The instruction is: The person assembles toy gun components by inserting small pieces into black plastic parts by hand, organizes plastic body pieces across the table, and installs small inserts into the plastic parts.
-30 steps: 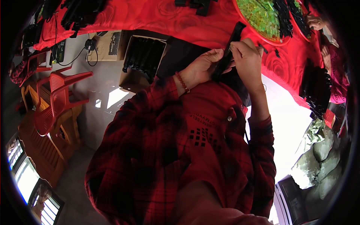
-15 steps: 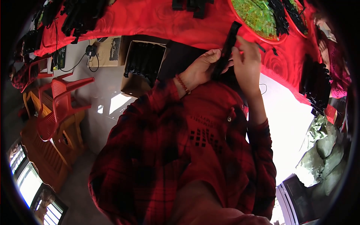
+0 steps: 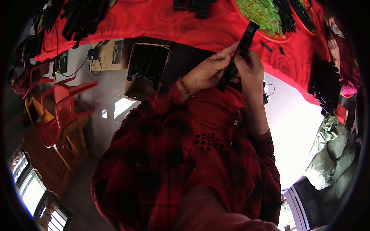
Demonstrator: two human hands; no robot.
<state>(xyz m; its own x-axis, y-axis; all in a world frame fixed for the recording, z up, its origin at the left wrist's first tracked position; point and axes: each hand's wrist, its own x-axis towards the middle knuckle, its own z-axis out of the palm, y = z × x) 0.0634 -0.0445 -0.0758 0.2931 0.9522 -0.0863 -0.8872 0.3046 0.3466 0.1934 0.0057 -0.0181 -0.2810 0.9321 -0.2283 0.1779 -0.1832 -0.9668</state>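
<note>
The person in the red checked shirt held a long black plastic part (image 3: 239, 54) in front of the chest, just at the edge of the table with the red cloth (image 3: 162, 23). The left hand (image 3: 210, 71) was closed around its lower half, fingers curled over it. The right hand (image 3: 252, 69) pinched it from the other side. The part stood tilted, its top end over the cloth. Below the table stood an open cardboard box (image 3: 144, 69) with black pieces, and a red plastic chair (image 3: 63, 111) well apart.
</note>
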